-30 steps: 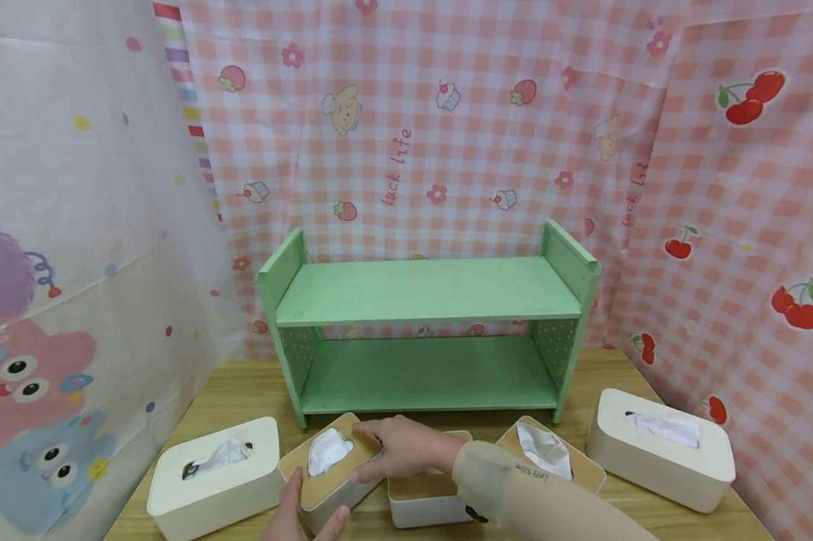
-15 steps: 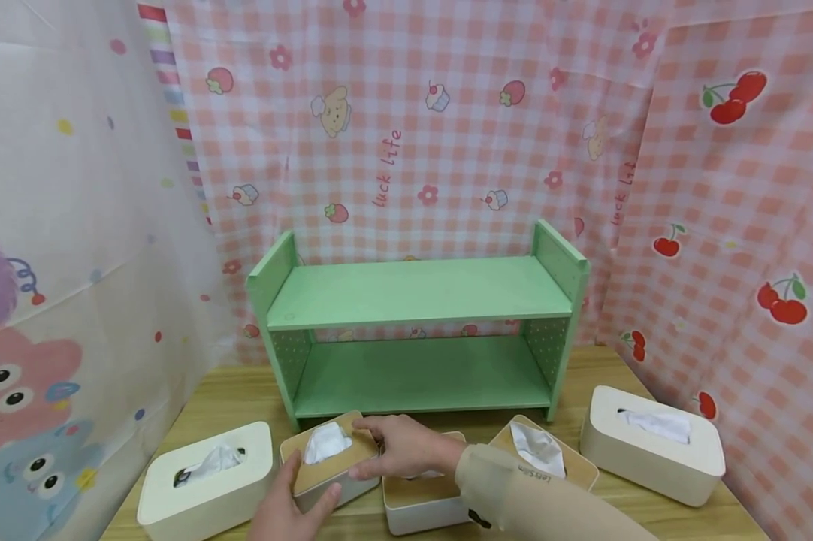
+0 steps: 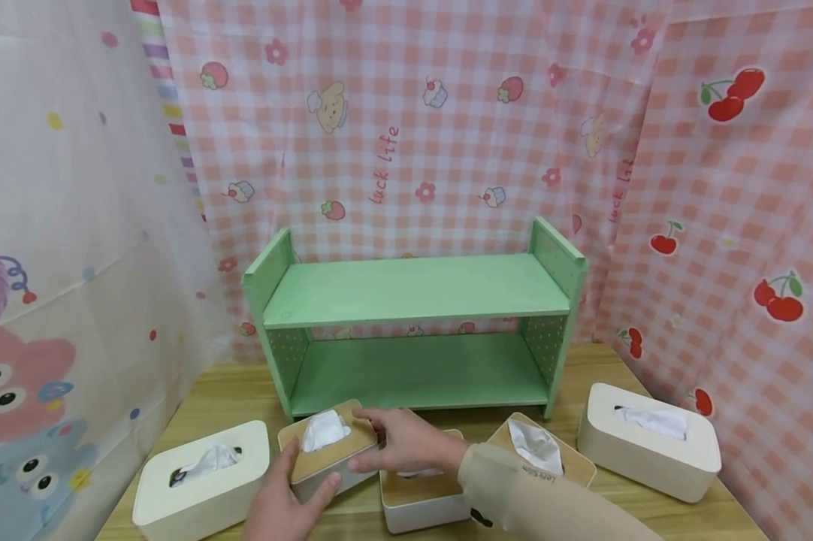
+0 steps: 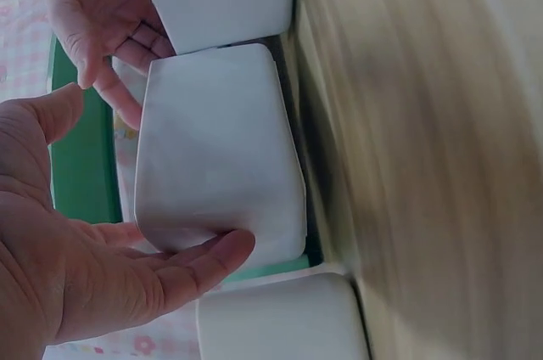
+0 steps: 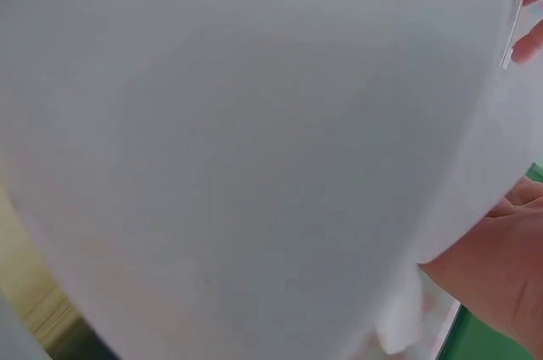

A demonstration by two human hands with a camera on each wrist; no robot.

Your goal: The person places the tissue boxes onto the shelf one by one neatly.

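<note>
The box lies between the two hands, just in front of the left part of the shelf; its long axis runs aslant, the left end nearer the person, the right end nearer the shelf, so it stands askew to the shelf's front edge; that slant, I judge, is the relation any further handling turns on.

The left hand is at the left end and near side; in the left wrist view its fingers lie against that end, low down, while the thumb stands well away from them, wide, and looks clear of the wall. The right hand spans the right end, index finger at the far edge, thumb by the near edge, a wide spread; whether it pinches I cannot tell; it sits nearer the shelf than the left hand does.

A dark strip shows under the box in the left wrist view; whether the base rests on the counter or hangs just above it I cannot tell; the lid faces up, tissue showing. The middle box is close by on the right, partly beneath the right forearm; the white box is near on the left, beyond the left hand.
</note>
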